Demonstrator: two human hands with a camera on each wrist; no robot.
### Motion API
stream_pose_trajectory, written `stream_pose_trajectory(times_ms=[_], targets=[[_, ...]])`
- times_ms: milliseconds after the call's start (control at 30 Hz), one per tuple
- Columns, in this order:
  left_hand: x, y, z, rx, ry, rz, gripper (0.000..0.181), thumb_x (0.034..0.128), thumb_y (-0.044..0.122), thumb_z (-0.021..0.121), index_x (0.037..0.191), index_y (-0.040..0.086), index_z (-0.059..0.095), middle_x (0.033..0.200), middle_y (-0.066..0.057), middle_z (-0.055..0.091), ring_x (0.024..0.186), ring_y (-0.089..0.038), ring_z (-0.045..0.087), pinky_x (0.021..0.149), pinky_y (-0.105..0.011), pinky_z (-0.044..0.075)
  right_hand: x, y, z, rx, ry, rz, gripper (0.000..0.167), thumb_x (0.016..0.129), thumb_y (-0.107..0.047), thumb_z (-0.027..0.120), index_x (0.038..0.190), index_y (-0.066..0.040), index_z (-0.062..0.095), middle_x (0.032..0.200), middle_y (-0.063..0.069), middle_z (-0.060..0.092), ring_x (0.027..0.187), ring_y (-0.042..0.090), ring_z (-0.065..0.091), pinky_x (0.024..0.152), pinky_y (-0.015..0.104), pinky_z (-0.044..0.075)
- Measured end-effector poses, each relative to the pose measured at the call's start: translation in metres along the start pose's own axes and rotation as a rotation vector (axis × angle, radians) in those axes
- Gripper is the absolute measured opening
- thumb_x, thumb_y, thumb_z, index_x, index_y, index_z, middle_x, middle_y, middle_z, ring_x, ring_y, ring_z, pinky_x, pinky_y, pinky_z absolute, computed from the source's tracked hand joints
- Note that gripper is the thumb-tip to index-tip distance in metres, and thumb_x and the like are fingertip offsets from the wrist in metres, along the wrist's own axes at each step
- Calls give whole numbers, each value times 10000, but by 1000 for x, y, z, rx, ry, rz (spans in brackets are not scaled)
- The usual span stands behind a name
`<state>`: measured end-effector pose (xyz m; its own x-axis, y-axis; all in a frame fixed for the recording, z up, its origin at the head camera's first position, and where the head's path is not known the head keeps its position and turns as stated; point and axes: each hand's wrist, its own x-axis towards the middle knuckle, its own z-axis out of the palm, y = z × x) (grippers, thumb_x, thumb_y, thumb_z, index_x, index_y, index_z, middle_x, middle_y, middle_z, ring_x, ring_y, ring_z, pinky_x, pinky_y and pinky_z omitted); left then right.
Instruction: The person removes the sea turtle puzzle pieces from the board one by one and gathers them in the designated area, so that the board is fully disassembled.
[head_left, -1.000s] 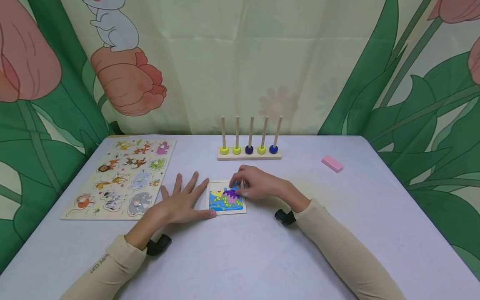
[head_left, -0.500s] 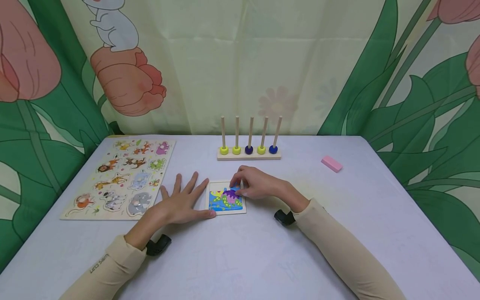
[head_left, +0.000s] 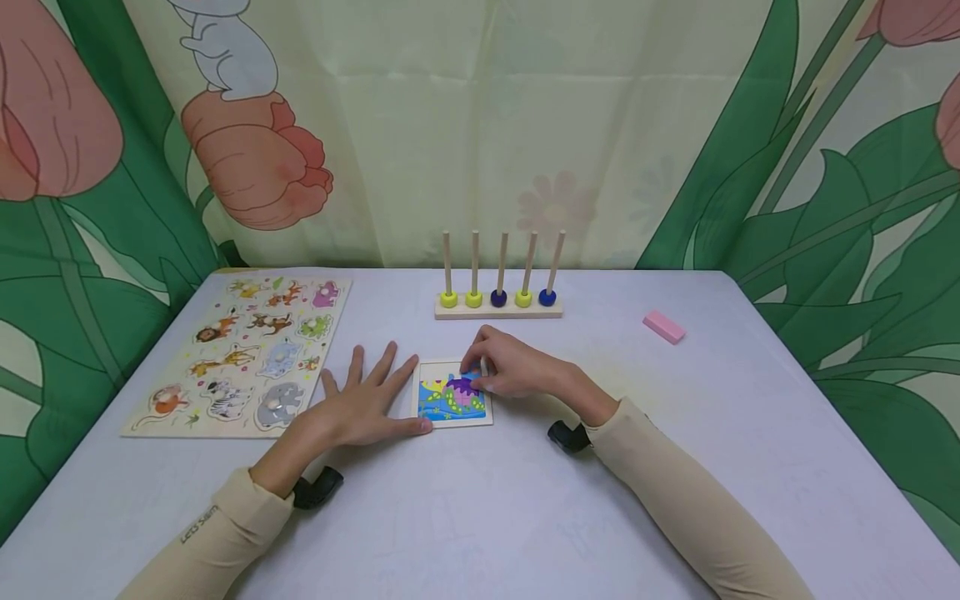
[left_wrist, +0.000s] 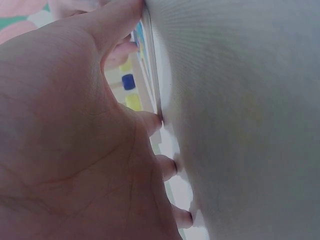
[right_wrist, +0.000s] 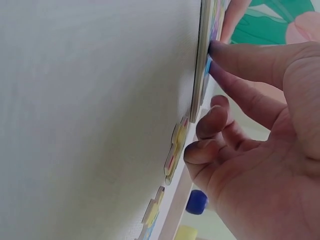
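A small framed jigsaw puzzle with a purple, yellow and blue picture lies flat in front of me. My left hand is spread at its left side; the thumb touches the lower left corner and the index fingertip is by the upper left. At the upper right corner, my right hand pinches a blue puzzle piece between thumb and index finger, down in the frame. Its other fingers are curled, and it covers that corner in the head view. Loose puzzle pieces lie on the table under it, visible only in the right wrist view.
An animal peg puzzle board lies at the left. Behind stands a wooden peg stand with yellow and blue beads. A pink block lies at the right on the white table. A printed curtain hangs behind.
The blue piece, tilted up in my right fingers a second ago, now lies lower in the frame's upper right corner. My left hand has not moved.
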<state>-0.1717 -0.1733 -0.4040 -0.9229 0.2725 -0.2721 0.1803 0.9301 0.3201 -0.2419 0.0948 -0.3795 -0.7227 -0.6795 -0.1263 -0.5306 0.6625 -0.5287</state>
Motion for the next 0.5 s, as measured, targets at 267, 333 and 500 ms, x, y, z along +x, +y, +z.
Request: stream_pose_trajectory(times_ms=[267,333,500], targets=[[8,-6,6,11,6,-11,1165,802,921,578,1711,313,177,1814,-95,-54,1612,-562,-169,1105,-930,-68,-1,-4,0,3,11,25,197,968,-108,766,1164,-115,786,1219,79,560,941,160,534,806,242,460],[8,-6,7,10,4,-12,1164,802,915,585,1711,307,184,1814,-98,-56,1611,-561,-173,1106,-929,-70,-1,-5,1,5,10,38,195,970,-109,762,1163,-117,786,1227,78,570,944,161,531,810,249,458],[8,-5,6,4,0,-10,1150,817,882,609,1711,299,179,1813,-100,-63,1608,-561,-184,1109,-923,-84,-1,-6,0,5,3,63,194,976,-106,751,1168,-110,782,1240,85,587,938,165,531,817,257,450]])
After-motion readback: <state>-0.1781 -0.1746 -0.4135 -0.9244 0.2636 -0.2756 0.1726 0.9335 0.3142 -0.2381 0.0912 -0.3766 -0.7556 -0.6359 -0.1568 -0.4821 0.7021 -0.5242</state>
